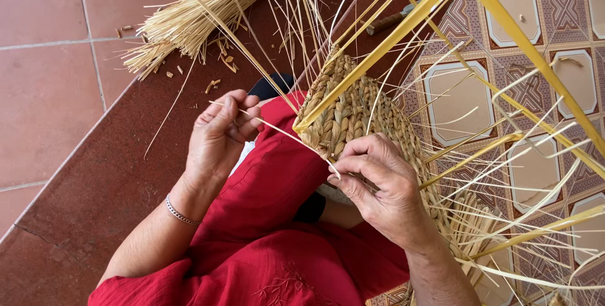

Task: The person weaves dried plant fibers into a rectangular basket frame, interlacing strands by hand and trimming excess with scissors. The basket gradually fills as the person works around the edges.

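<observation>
A half-woven straw basket (353, 114) with braided walls rests against my red-clothed lap (277, 186). Long yellow strips (504, 22) and thin pale straws stick out of it to the right. My left hand (220, 132) pinches a thin straw strand (283, 132) that runs across to the basket's edge. My right hand (378, 180) grips the basket's rim, with its fingertips on the same strand where it enters the weave. A silver bracelet (179, 213) circles my left wrist.
A bundle of loose straw (201, 13) lies on the dark red step at the top, with small cut bits around it. A knife with a brown handle (387, 22) lies behind the basket. Patterned tiles (554, 79) cover the floor at right, plain terracotta tiles at left.
</observation>
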